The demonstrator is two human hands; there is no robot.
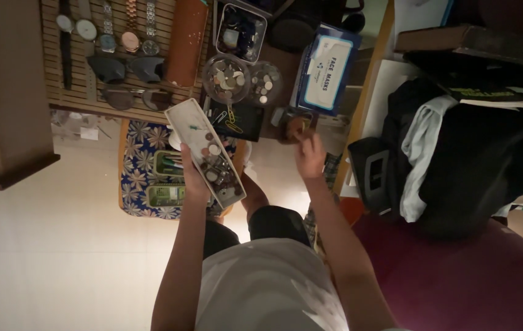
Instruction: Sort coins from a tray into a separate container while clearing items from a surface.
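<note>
1. Head view, the hands: our left hand [195,179] holds a long white tray [197,132] from beneath, its grip closed around the tray's underside; the tray tilts, its far end up toward the left, its near end down by our wrist; it carries coins [214,160] and small dark bits, mostly gathered in its nearer half.
2. Head view, the other hand: our right hand [310,156] is raised to the right of the tray, well apart from it; its fingers pinch a small brownish object [296,127], so the grip is closed on that; what the object is we cannot tell, as it is blurred.
3. Head view, the counter: beyond the tray stand two clear round bowls of coins [226,78], side by side; just nearer lies a dark tray with paper clips [232,119]; farther off sits a clear rectangular box [240,32] of small items; to the right stands a blue and white box of face masks [326,68].
4. Head view, far left: a slatted wooden board [83,95] carries a row of wristwatches [107,27] and, below them, sunglasses [127,68]; a brown cylinder [186,41] lies beside them.
5. Head view, below and right: a blue floral container [137,160] sits under the tray; dark clothes [470,153] are heaped at the right.
</note>
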